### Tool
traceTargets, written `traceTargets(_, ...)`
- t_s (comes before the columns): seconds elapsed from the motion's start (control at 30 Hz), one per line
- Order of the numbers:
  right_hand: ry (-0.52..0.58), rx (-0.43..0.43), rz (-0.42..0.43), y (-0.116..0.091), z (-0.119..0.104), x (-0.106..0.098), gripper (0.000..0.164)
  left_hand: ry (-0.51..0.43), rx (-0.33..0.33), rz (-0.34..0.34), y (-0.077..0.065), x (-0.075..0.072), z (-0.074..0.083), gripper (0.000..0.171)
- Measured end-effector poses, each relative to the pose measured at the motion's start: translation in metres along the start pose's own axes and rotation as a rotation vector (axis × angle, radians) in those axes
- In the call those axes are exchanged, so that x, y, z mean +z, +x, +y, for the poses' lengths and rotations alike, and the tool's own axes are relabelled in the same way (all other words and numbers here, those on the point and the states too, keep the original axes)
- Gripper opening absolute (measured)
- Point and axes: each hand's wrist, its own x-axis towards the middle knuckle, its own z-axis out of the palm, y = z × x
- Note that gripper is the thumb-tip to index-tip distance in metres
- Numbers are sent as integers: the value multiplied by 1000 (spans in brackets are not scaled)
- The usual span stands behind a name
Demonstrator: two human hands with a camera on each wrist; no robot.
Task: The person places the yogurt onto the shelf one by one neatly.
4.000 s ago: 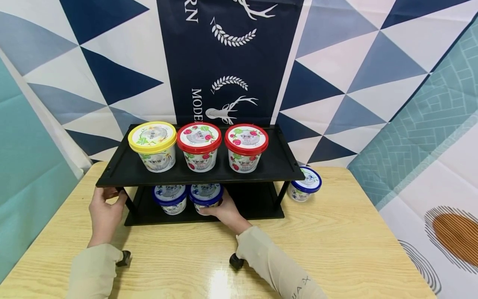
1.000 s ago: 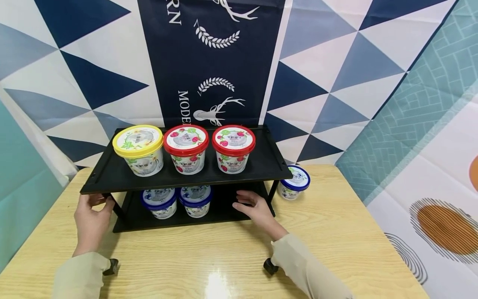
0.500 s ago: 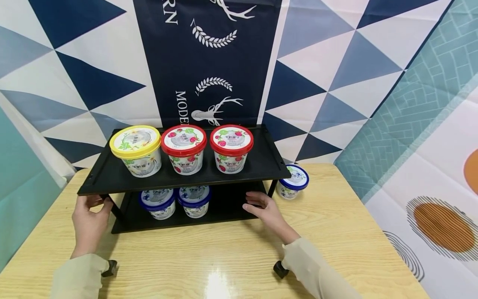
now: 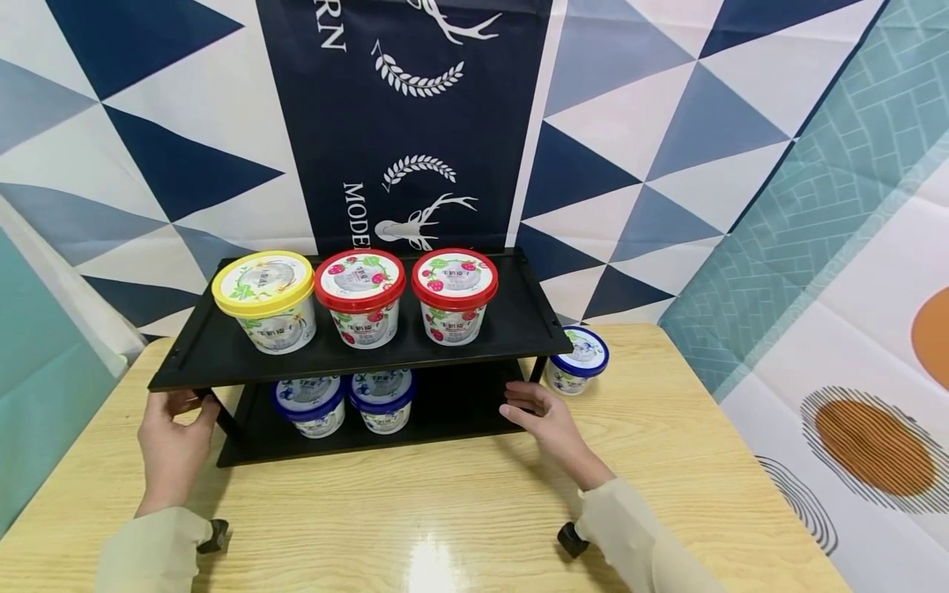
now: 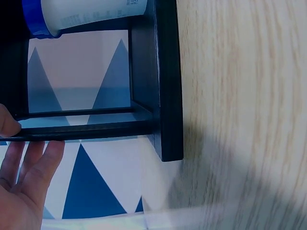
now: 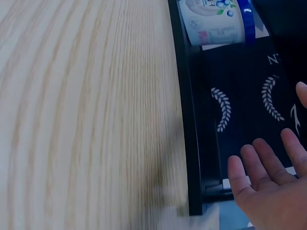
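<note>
My left hand (image 4: 175, 445) grips the front left post (image 5: 86, 130) of a black two-tier rack (image 4: 437, 362), thumb on one side and fingers on the other. My right hand (image 4: 547, 424), fingers loosely bent and holding nothing, is in front of the lower shelf's right part, near the right post (image 4: 538, 367). On the lower shelf stand two tubs with blue lids, a left tub (image 4: 315, 416) and a right tub (image 4: 383, 412). The top shelf bears a yellow-lidded tub (image 4: 278, 329) and two red-lidded ones, a middle tub (image 4: 368, 323) and a right tub (image 4: 454, 319).
Another blue-lidded tub (image 4: 574, 369) stands on the wooden table (image 4: 356, 511), just right of the rack. A patterned cloth (image 4: 415, 123) hangs close behind the rack.
Four seconds ago my right hand held the right blue-lidded tub on the lower shelf; it has let go and moved right. My left hand stays at the post. The head view shifts slightly.
</note>
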Motion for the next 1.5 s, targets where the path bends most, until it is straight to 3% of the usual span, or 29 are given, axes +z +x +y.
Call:
traceTargets(0.67, 51, 42, 63, -7, 9, -34, 52, 9, 18, -4, 0, -3, 0, 35)
traceTargets(1.5, -17, 99, 206, -20, 28, -82, 56, 6, 25, -10, 0, -2, 0, 36)
